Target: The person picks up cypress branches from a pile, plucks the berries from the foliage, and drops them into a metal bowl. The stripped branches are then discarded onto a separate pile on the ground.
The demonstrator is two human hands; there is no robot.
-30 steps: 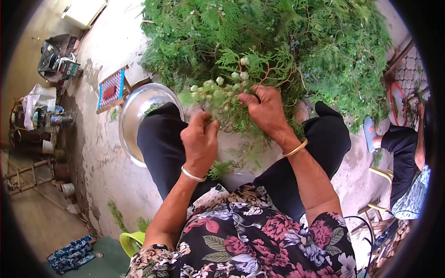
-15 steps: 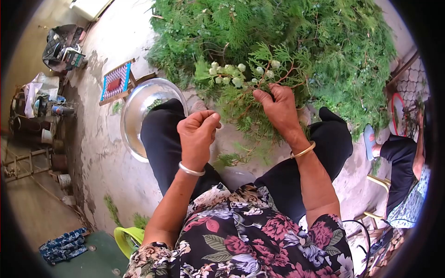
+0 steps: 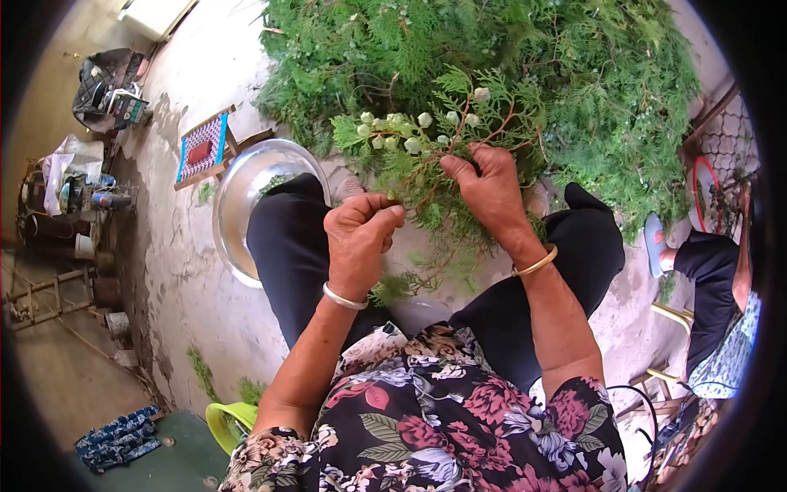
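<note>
My right hand pinches the reddish stem of a green cypress-like branch, which carries several pale green cones on its left and upper parts. Left of the branch, my left hand is closed, thumb against the fingers; whatever lies between them is too small to make out. A large heap of green branches fills the ground beyond my hands. By my left knee stands a shiny metal basin, partly covered by my leg, with a bit of greenery inside.
A small woven stool stands beyond the basin. A yellow-green container is at the lower left beside a dark green surface. At the right edge sits another person, with a dark trouser leg and slippered foot showing.
My left hand has moved slightly right, closer to the branch. The branch in my right hand has shifted a little up and left.
</note>
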